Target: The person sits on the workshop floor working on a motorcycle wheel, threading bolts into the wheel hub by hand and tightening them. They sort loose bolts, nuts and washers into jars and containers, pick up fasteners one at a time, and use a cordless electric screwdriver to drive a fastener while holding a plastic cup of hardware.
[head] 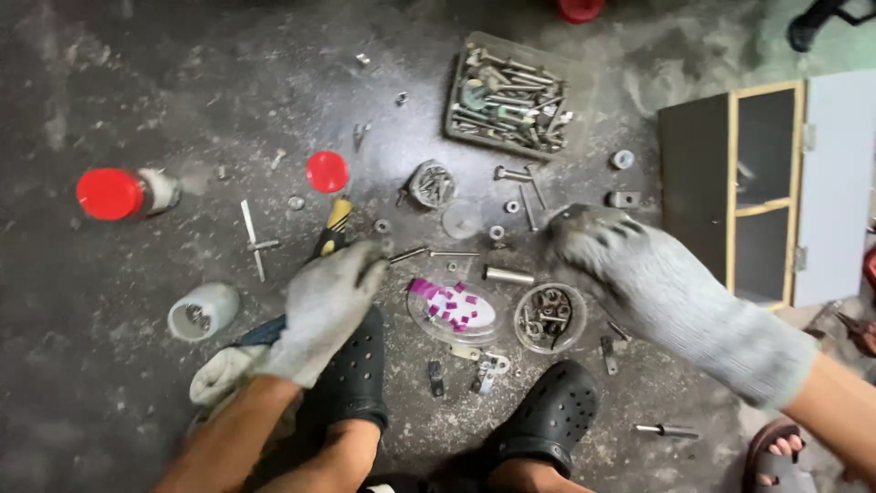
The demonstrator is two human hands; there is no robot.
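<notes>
Left of centre, the grey-gloved left hand is clamped on a yellow-and-black-handled screwdriver. Right of centre, the grey-gloved right hand hovers with fingers curled above a round clear plastic tub of metal nuts; whether it grips anything is unclear.

A tray of bolts lay far from the feet; nearer, a round tub of nuts sat right of an oval lid — a wooden cabinet stood at the right.

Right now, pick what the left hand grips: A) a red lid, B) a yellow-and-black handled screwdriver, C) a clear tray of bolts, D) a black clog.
B: the gloved left hand closes around a screwdriver, its yellow-and-black handle poking up above the fingers and the metal shaft running right.
</notes>
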